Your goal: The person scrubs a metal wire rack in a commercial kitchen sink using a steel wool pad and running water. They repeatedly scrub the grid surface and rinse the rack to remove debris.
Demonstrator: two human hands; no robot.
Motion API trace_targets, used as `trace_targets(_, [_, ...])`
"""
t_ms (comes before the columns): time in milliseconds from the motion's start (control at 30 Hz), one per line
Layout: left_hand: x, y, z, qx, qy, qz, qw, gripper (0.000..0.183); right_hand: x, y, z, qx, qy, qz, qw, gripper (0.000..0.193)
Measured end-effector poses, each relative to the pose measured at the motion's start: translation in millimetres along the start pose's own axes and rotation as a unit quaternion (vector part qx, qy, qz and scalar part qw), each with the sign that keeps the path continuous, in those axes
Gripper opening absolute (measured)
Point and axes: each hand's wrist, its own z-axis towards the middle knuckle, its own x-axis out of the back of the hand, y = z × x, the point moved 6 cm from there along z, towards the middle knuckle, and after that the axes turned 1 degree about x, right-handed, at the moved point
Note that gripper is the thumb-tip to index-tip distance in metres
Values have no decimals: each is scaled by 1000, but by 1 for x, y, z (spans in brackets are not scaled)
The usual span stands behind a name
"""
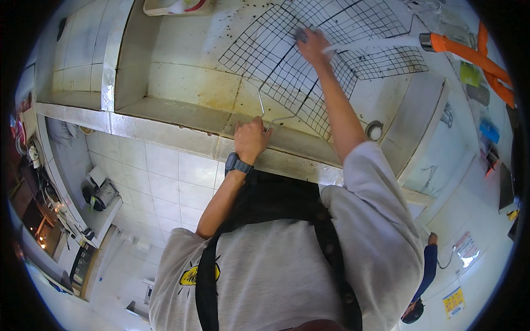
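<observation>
A hinged wire grill basket (pixel 284 71) lies opened out, tilted in a tiled sink (pixel 182 83). My left hand (pixel 251 138), with a dark watch on its wrist, is closed around the end of the basket's wire handle (pixel 261 102) at the sink's front edge. On the mesh farther in, my right hand (pixel 314 48) presses a small dark grey scrubbing pad (pixel 300 35), slightly blurred. An orange hose (pixel 461 51) with a metal end comes in from the right. From it a white stream of water (pixel 381 43) runs toward my right hand.
Dark crumbs are scattered over the sink floor. A round drain fitting (pixel 374 131) sits at the sink's right front corner. A white tray (pixel 174 5) stands at the back left. Another person's dark sleeve (pixel 429 270) shows at the lower right.
</observation>
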Motion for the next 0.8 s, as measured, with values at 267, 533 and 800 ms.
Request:
trace_targets(267, [-8, -3, 1, -2, 9, -10, 1000, 28, 30, 152, -85, -168, -74, -32, 983, 52])
trace_targets(533, [-1, -5, 1, -5, 7, 3, 1000, 27, 10, -33, 35, -33, -25, 77, 996, 49])
trace_targets(800, [-15, -11, -1, 16, -13, -16, 1000, 31, 24, 173, -118, -282, -68, -38, 956, 50])
